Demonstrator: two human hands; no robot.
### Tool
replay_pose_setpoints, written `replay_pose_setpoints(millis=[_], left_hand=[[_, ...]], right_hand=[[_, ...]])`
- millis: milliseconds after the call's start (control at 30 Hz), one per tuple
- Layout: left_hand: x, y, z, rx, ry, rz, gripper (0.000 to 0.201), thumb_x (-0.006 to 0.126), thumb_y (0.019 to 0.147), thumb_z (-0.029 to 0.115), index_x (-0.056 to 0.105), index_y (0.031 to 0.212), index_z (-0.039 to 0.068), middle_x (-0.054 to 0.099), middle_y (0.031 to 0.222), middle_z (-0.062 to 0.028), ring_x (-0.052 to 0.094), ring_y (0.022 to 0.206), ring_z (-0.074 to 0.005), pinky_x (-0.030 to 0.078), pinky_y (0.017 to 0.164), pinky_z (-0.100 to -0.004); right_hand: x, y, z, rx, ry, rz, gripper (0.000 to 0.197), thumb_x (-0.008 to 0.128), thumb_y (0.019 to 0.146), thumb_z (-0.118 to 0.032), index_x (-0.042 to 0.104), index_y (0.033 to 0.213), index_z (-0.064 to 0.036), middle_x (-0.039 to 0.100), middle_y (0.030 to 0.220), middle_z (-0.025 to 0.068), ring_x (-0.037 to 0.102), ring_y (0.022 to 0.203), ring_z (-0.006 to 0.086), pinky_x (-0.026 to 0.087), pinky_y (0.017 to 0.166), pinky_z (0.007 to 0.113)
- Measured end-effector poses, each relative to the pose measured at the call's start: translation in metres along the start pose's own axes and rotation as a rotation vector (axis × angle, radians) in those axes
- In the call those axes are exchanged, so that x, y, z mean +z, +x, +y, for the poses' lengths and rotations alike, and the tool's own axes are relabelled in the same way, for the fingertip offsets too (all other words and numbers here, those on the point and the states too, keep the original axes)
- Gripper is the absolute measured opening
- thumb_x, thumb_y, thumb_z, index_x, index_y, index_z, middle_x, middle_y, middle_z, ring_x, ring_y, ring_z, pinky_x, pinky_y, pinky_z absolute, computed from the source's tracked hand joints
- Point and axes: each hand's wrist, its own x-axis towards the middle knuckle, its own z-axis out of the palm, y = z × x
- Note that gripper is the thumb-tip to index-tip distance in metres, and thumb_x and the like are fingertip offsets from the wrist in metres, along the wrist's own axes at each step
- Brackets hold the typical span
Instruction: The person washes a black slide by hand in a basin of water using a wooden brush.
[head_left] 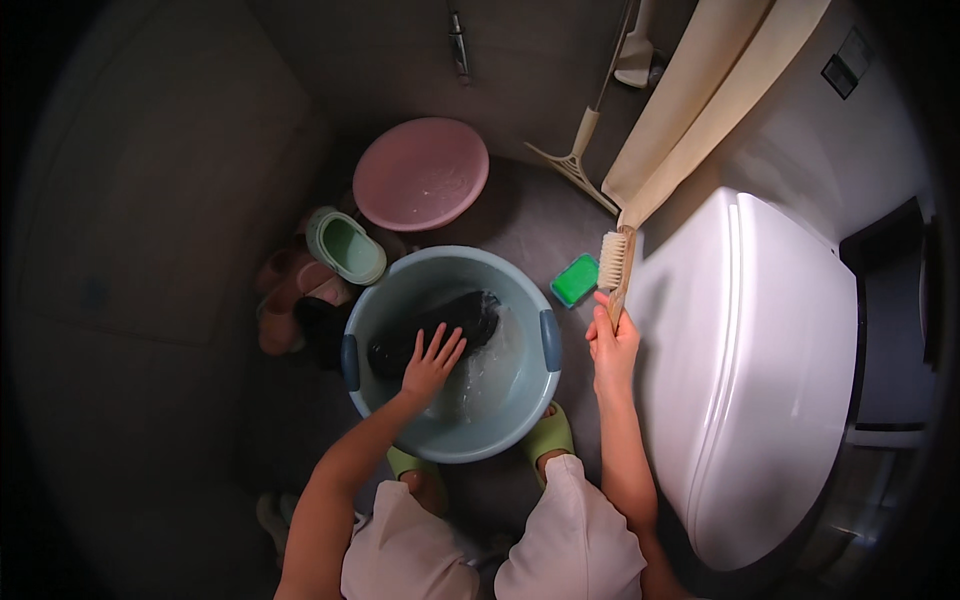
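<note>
My left hand, fingers spread, lies over a black, long item that looks like a shoe inside a light blue basin. Whether the palm presses on the item cannot be made out. A little water shows in the basin beside it. My right hand is closed round the handle of a wooden scrub brush, held upright to the right of the basin with its pale bristles facing left. Just left of the brush, on the floor, is a bright green block, apparently soap, in a clear dish.
A pink basin stands behind the blue one. Pale green and pinkish clogs and a dark item crowd its left side. A floor squeegee and beige curtain are far right; a white toilet is close to my right arm.
</note>
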Motion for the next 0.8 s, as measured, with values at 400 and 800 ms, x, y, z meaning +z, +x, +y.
replay_pose_setpoints(millis=[400,800], left_hand=[[0.016,0.007,-0.013,0.021,-0.104,0.09,0.073,0.051,0.087,0.009,0.02,0.153,0.018,0.014,0.161,-0.001,0.014,0.148,-0.0275,0.017,0.116,-0.0545],[0.014,-0.006,-0.022,-0.613,-1.124,0.183,0.066,0.061,0.076,0.003,0.042,0.14,0.006,0.054,0.121,-0.0252,0.052,0.112,-0.0444,0.043,0.098,-0.0452]], right_hand=[[-0.025,0.065,0.081,-0.216,-0.716,0.236,0.046,0.047,0.099,-0.023,0.042,0.144,-0.012,0.066,0.084,0.0135,0.065,0.072,0.0295,0.05,0.065,0.042],[-0.027,0.098,0.153,-0.475,-1.289,0.184,0.057,0.058,0.092,-0.021,0.039,0.146,-0.0248,0.061,0.084,0.0161,0.063,0.065,0.0386,0.052,0.057,0.049]])
